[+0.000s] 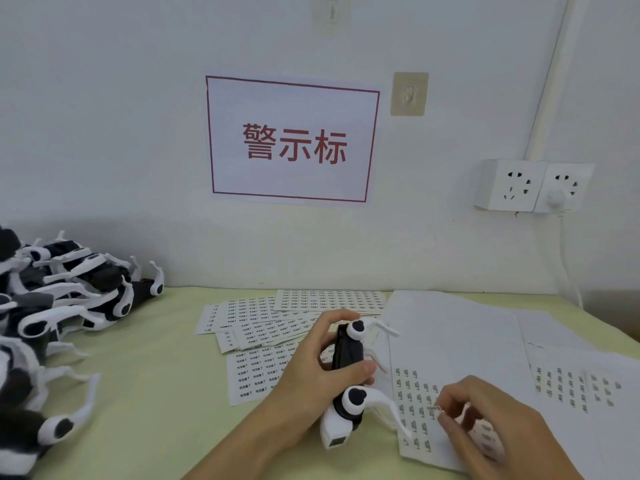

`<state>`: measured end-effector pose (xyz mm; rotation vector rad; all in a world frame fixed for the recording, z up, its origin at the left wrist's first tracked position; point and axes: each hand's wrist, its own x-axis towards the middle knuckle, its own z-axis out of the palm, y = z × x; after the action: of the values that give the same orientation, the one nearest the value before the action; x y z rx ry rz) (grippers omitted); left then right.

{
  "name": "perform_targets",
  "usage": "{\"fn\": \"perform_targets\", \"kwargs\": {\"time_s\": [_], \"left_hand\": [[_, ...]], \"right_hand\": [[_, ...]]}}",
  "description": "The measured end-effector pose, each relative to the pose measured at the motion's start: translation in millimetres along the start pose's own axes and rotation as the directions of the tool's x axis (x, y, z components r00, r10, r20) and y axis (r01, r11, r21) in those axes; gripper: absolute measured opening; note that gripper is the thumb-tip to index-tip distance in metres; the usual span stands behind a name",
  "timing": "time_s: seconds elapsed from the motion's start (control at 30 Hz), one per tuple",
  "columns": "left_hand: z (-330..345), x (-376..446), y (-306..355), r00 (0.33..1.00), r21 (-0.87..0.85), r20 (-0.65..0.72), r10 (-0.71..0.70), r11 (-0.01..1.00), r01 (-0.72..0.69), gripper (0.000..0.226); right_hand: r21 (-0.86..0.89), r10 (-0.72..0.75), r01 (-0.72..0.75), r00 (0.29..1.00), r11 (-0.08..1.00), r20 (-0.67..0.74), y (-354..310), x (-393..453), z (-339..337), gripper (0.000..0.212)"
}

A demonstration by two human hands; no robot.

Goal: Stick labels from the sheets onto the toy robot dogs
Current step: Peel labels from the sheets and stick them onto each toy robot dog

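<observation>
My left hand (311, 372) grips a black-and-white toy robot dog (348, 379) around its black body, holding it on its side just above the table. Its white legs stick out to the right. My right hand (485, 420) pinches a small label (435, 408) at the fingertips, over a white label sheet (450, 348) that lies right of the dog. Several more label sheets (277, 327) are fanned out behind and left of the dog. A pile of toy robot dogs (59, 306) fills the table's left side.
The table (156, 358) has a pale yellow-green top and butts against a white wall. More white sheets (575, 389) lie at the right. A double wall socket (533, 185) with a plugged-in cord sits above the right end. A red-framed sign (292, 140) hangs on the wall.
</observation>
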<state>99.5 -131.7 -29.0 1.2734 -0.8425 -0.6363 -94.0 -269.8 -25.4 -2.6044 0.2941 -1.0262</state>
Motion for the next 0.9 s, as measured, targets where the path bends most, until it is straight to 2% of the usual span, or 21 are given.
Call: {"fn": "perform_targets", "kwargs": {"time_s": [0.07,0.13,0.23,0.33,0.4,0.53,0.63,0.73,0.9], "left_hand": [[-1,1,0,1.000,-0.004,0.020,0.010,1.000,-0.010,0.061],[-3,1,0,0.999,-0.086,0.033,0.005,0.996,-0.003,0.058],[-6,2,0,0.998,-0.197,0.057,-0.003,0.980,0.014,0.057],[-6,2,2,0.998,-0.264,0.069,-0.003,0.964,0.022,0.056],[-5,1,3,0.998,-0.263,0.068,-0.002,0.965,0.020,0.056],[-4,0,6,0.998,-0.263,0.063,-0.002,0.965,0.018,0.058],[-4,0,7,0.998,-0.271,0.060,-0.011,0.962,0.027,0.059],[-4,1,6,0.999,-0.282,0.049,-0.015,0.959,0.028,0.059],[-3,2,5,0.999,-0.274,0.038,-0.009,0.962,0.019,0.056]], "right_hand": [[-0.043,-0.128,0.125,0.990,0.991,-0.056,-6,3,-5,0.021],[-0.053,-0.190,0.185,0.977,0.981,-0.094,-12,6,-9,0.005],[-0.035,-0.218,0.217,0.976,0.976,-0.028,-17,14,-13,0.004],[0.128,-0.135,0.118,0.983,0.985,0.127,-26,28,-17,0.003],[0.189,-0.095,0.056,0.974,0.980,0.205,-29,42,-18,0.010],[0.150,0.008,-0.062,0.941,0.987,0.337,-33,85,-11,0.003],[0.068,0.052,-0.093,0.892,0.993,0.449,-36,116,-4,0.004],[0.048,0.040,-0.073,0.869,0.996,0.493,-39,132,1,0.009],[0.075,0.021,-0.064,0.882,0.995,0.471,-40,135,6,0.013]]}}
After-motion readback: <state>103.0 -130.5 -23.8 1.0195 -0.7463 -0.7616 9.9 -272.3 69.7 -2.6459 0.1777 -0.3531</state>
